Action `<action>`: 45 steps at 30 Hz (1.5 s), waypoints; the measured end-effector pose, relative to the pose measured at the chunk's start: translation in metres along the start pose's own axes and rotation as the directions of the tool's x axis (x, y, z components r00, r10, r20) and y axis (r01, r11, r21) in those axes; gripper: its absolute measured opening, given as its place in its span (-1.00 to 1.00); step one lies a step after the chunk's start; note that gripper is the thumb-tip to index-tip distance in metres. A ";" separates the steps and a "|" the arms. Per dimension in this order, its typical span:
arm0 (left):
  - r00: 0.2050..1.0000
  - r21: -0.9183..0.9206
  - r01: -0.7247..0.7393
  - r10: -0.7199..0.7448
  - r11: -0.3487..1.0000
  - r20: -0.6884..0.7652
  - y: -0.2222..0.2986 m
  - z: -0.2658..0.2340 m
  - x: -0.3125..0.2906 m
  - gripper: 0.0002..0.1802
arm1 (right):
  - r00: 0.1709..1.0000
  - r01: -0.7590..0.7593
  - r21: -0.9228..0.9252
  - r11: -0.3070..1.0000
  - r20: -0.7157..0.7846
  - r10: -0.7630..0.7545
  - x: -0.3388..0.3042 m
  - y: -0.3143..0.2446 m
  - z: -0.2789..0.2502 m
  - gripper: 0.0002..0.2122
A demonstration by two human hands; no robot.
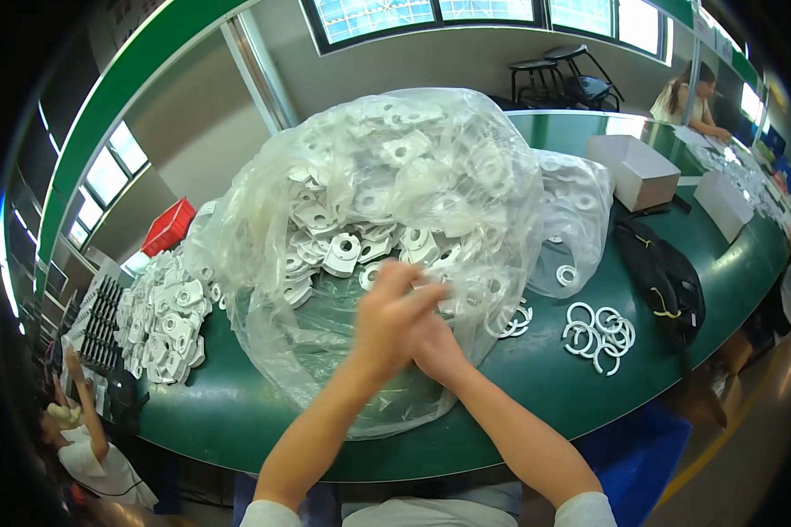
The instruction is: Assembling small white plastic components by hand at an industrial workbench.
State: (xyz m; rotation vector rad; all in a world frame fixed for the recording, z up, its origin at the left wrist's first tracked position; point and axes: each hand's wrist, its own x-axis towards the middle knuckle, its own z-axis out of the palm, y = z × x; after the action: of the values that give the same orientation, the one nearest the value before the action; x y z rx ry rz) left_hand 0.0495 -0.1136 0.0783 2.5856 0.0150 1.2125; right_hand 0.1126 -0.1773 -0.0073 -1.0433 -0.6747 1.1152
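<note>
My left hand (385, 323) and my right hand (438, 351) are pressed together in front of an opened clear plastic bag (264, 255). The left lies over the right, its fingers bent and blurred; whatever is between the hands is hidden. The right hand's fingers are out of sight behind the left. Past my hands, the bag holds many white plastic parts (343, 250), flat pieces with a round hole. To the right of the bag, white open rings (602, 334) lie in a loose group on the green table (536, 395).
More white parts (167, 316) are heaped at left, near a red bin (169, 227). A smaller clear bag (576, 202), white boxes (633, 167) and a black bag (659, 272) stand at right. Other people sit at far right and lower left.
</note>
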 end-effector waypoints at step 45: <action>0.704 0.041 0.411 -0.346 0.911 0.620 0.082 0.160 0.024 -0.76 | 0.996 0.078 -0.113 0.991 -0.034 -0.082 -0.008 -0.006 0.011 -0.80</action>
State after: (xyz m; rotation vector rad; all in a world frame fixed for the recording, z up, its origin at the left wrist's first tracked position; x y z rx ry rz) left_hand 0.1770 -0.2292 0.0202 2.5798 0.3279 0.1812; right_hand 0.1024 -0.1820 0.0033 -1.1202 -0.7488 0.9951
